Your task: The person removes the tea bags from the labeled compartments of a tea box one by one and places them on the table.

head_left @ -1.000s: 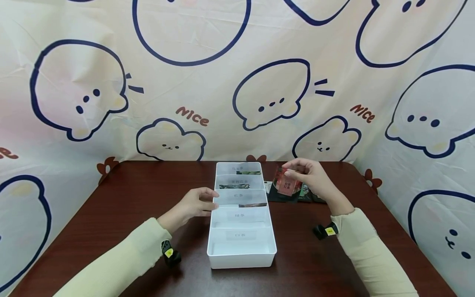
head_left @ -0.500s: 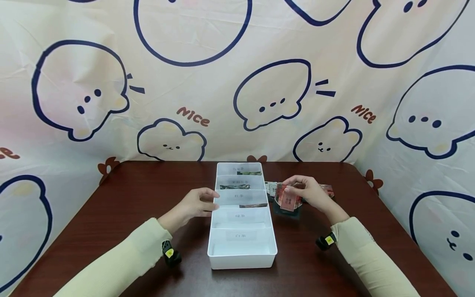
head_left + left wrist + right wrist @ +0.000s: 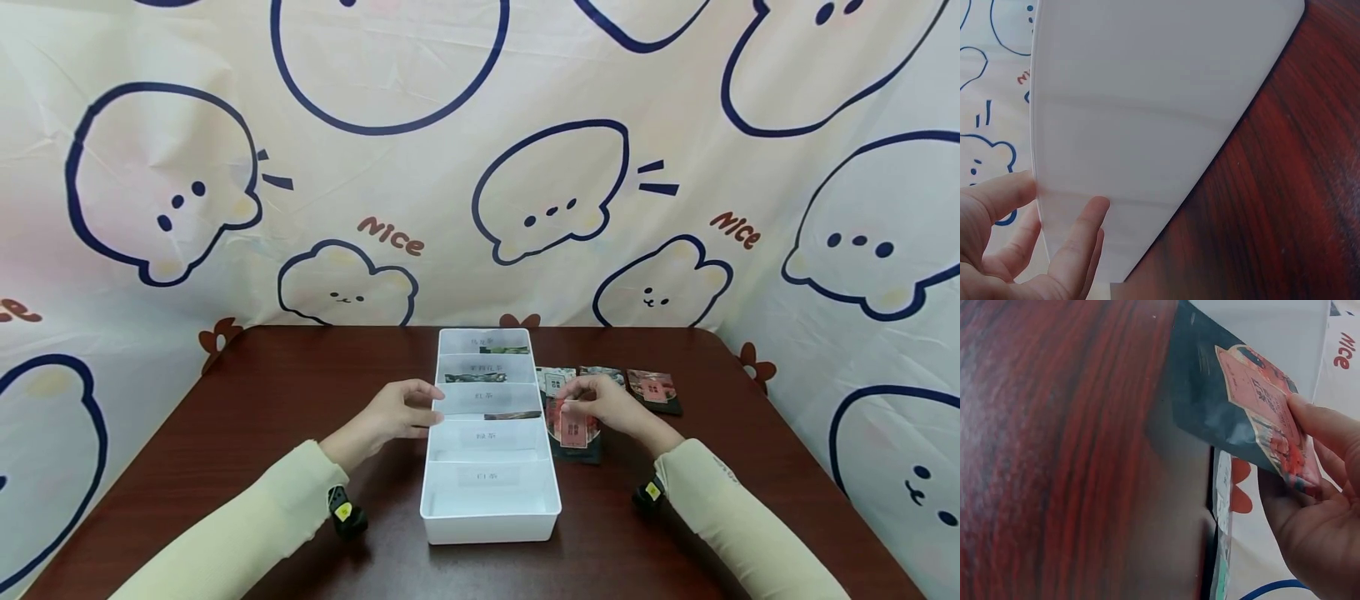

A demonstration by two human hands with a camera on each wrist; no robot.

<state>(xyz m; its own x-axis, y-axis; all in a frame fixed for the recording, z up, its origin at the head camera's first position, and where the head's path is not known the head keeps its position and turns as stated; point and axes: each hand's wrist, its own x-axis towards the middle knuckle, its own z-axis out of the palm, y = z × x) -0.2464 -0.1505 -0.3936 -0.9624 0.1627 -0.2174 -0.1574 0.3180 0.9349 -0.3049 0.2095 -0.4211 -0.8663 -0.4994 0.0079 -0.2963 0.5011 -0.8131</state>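
Observation:
My right hand (image 3: 606,403) pinches a dark tea packet with a pink label (image 3: 574,429) by its upper end, just right of the white divided bin (image 3: 487,527). The right wrist view shows the same tea packet (image 3: 1260,394) tilted between thumb and fingers, above the brown table. On the bin's left side, my left hand (image 3: 397,408) touches the rim and outer wall with its fingertips. In the left wrist view, fingers (image 3: 1079,247) lie against the smooth white wall (image 3: 1147,144). Thin packet edges show in the bin's far three compartments; the two nearest hold only their paper labels.
Behind my right hand lie more tea packets: a pale one (image 3: 555,377) by the bin, one at the back (image 3: 603,372), and a red-and-black one (image 3: 655,390) to the right. A patterned cloth (image 3: 442,275) hangs behind the table (image 3: 315,358).
My right hand has drawn the pink-labelled tea packet toward me and slightly left, away from the other packets, which now show more. The left hand stays at the bin.

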